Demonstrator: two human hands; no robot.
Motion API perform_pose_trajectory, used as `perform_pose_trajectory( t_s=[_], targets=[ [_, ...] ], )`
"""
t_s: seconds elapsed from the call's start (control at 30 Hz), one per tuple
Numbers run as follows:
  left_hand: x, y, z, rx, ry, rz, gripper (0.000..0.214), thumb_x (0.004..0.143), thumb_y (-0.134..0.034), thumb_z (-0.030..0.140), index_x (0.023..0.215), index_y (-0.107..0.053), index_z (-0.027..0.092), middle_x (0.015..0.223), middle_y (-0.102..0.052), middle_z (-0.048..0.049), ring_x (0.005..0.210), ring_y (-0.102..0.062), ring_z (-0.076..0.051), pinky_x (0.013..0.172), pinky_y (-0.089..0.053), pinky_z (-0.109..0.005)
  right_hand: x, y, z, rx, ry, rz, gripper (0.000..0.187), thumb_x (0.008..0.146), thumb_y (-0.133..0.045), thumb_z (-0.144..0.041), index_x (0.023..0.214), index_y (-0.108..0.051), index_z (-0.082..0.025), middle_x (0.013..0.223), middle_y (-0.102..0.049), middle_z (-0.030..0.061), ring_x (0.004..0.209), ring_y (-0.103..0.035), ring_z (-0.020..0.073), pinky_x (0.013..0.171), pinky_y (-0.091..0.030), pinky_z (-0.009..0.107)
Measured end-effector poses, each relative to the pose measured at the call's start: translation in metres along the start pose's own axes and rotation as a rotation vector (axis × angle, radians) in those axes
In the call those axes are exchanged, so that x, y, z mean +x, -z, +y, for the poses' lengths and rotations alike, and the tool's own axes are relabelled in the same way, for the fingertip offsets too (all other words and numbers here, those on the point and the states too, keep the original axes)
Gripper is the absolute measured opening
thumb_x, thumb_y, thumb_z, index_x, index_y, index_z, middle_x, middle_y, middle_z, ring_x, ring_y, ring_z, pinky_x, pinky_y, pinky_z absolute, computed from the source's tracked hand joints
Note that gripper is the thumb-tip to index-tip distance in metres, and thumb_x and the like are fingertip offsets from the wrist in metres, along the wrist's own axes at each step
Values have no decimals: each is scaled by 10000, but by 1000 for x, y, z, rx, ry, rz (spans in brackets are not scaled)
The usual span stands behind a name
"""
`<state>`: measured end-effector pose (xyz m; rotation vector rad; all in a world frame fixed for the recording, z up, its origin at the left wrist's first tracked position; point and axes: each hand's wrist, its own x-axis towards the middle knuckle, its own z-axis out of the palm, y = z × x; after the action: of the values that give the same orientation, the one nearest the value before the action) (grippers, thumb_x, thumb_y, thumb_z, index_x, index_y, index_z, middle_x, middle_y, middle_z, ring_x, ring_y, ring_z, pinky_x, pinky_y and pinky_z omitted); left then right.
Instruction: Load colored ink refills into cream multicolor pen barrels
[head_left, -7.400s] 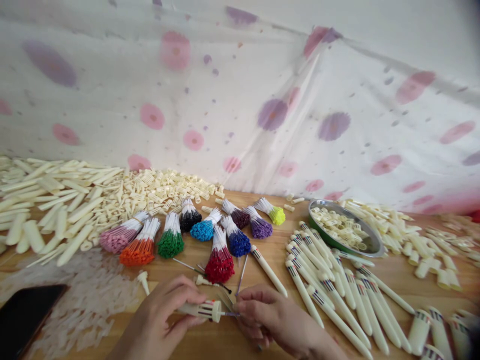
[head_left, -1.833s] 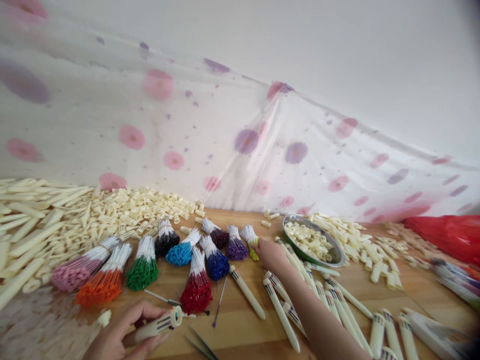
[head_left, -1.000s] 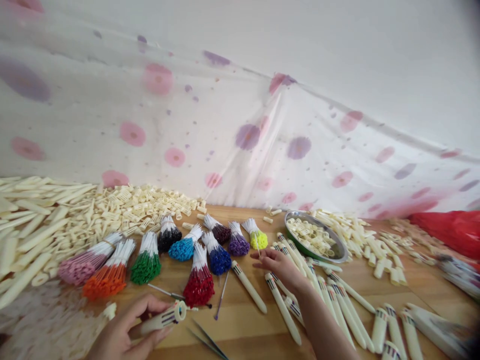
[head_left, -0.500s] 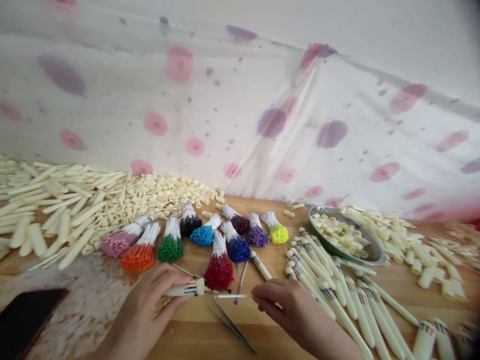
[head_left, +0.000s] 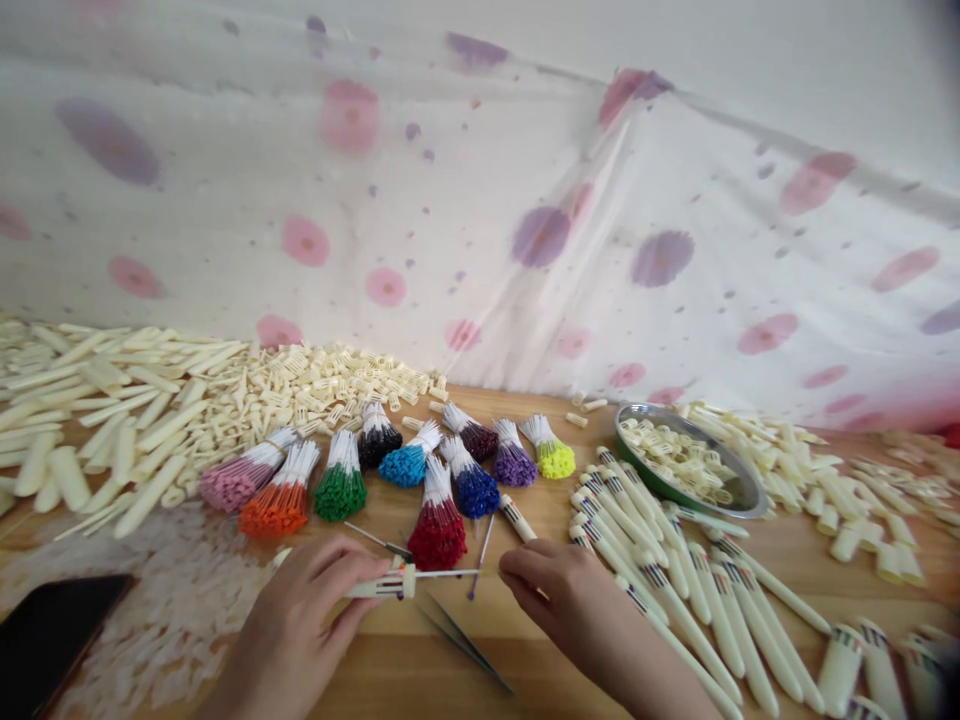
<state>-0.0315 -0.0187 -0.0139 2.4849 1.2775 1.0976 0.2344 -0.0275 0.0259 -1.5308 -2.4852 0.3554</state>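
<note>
In the head view, my left hand (head_left: 315, 605) is closed around the cream upper barrel (head_left: 403, 582) of a multicolour pen, its open end facing right. The fingers of my right hand (head_left: 566, 595) pinch one end of a thin white ink refill (head_left: 450, 574). This refill lies level between both hands, its left tip at the barrel's open mouth; how far it goes in, I cannot tell. Just behind it stands a bundle of red-tipped refills (head_left: 436, 530). A purple-tipped refill (head_left: 482, 560) lies loose beside it. Tweezers (head_left: 469, 640) rest on the wood in front.
More refill bundles, such as orange (head_left: 277, 505) and green (head_left: 340, 485), stand behind my hands. Multicolour pens (head_left: 675, 590) lie in rows at right, near a metal bowl (head_left: 739, 500) of small parts. Cream parts (head_left: 142, 410) heap up at left, above a phone (head_left: 60, 640).
The refill in my right hand has moved left and slightly up, and its tip now meets the barrel's open end. Before, a gap separated them. The left hand has shifted slightly right.
</note>
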Motion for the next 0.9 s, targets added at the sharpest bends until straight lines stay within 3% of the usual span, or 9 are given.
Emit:
perform_pose_trajectory(
  t_s=[0.5, 0.67, 0.9],
  targets=[
    [5, -4, 15, 121, -110, 3, 246, 779, -471, 92, 880, -641, 238, 758, -670, -20, 657, -649, -170, 578, -533, -273, 1, -15, -12, -132, 74, 6, 189, 761, -544, -23, 644, -552, -172, 630, -598, -24, 527, -524, 84, 485, -278, 213],
    [4, -7, 17, 109, -103, -3, 266, 770, -471, 85, 884, -643, 252, 763, -673, -14, 662, -658, -175, 586, -545, -282, 0, -15, -23, -92, 188, 109, 179, 785, -531, -47, 656, -542, -171, 621, -582, -23, 516, -516, 88, 489, -302, 210],
    [1, -9, 16, -49, -6, -3, 180, 769, -569, 166, 877, -661, 276, 773, -689, 2, 701, -674, -157, 607, -561, -218, 5, -35, -35, 129, 235, 251, 202, 904, -428, -180, 781, -587, -177, 685, -621, 19, 583, -570, 113, 542, -387, 189]
  ],
)
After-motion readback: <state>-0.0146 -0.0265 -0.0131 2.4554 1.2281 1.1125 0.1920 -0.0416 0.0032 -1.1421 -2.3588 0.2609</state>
